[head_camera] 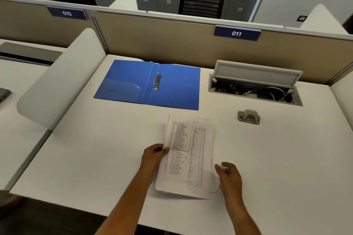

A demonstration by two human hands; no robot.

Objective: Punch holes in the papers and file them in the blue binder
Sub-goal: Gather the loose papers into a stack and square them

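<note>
A thin stack of printed papers (186, 156) with tables lies on the white desk (95, 149) in front of me. My left hand (153, 155) grips the stack's left edge, thumb on top. My right hand (229, 174) hovers at the right edge, fingers apart, holding nothing. The blue binder (172, 91) lies open flat at the back of the desk, its metal ring clip (157, 81) on the spine. A grey hole punch (248, 117) stands to the right, beyond the papers.
An open cable hatch (255, 89) with wires sits at the back right. A beige partition (172, 36) closes the far side. White curved dividers (61, 78) flank the desk. The front edge runs just below the papers.
</note>
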